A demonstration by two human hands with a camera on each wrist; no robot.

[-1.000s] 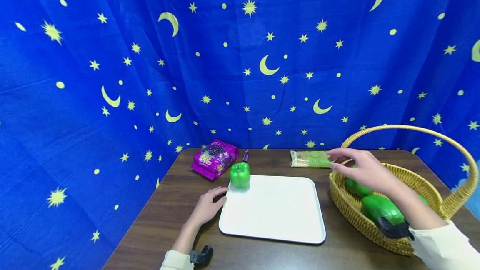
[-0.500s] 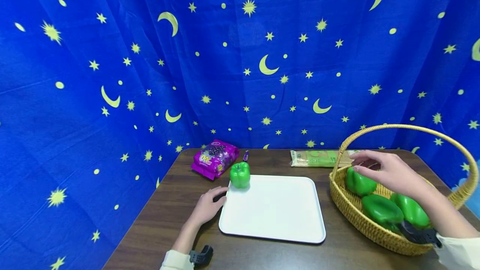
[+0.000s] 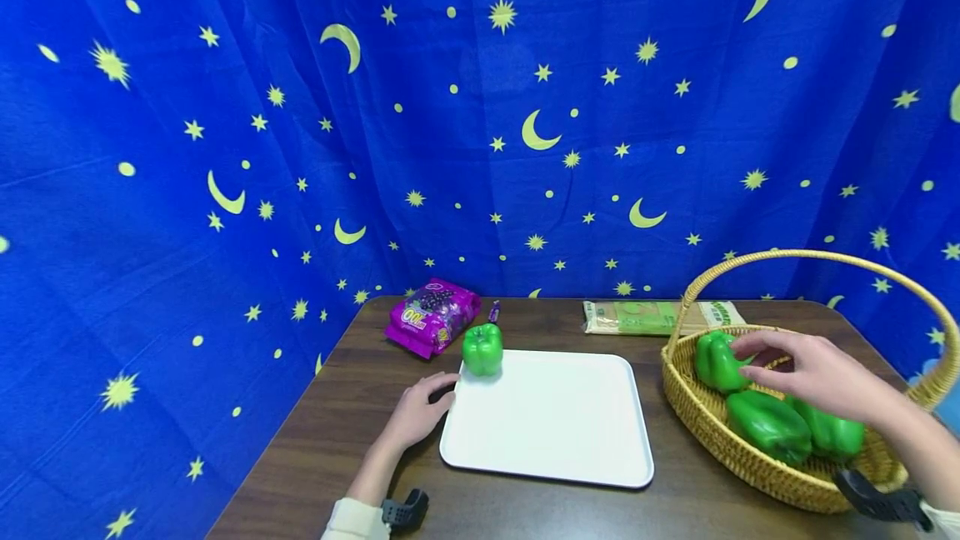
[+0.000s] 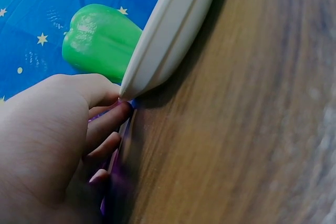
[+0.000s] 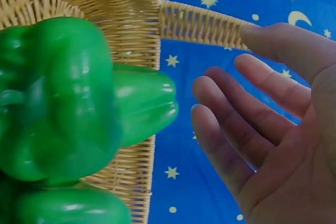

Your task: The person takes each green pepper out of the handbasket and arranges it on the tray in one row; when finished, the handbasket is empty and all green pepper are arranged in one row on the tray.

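Note:
My left hand (image 3: 417,413) rests at the left edge of a white tray (image 3: 551,419), its thumb and fingertips touching the rim (image 4: 163,40). On the tray's far left corner stands a green bell pepper (image 3: 482,349), also in the left wrist view (image 4: 100,40). My right hand (image 3: 813,369) hovers over a wicker basket (image 3: 720,444), fingers spread and loosely bent, holding nothing. Nearest its fingertips is a bell pepper (image 3: 718,363); the right wrist view shows a gap between the fingers (image 5: 236,119) and the peppers (image 5: 68,98). Two more peppers (image 3: 768,425) lie nearer in the basket.
A purple snack bag (image 3: 433,315) lies at the back left, with a small purple wrapped piece (image 3: 494,311) beside it. A flat green-and-clear packet (image 3: 637,317) lies along the back edge. The basket's tall handle (image 3: 810,254) arches over the right side.
My right hand has moved right and down from near the green packet to over the basket, close to the far pepper. The left hand stays at the tray's edge.

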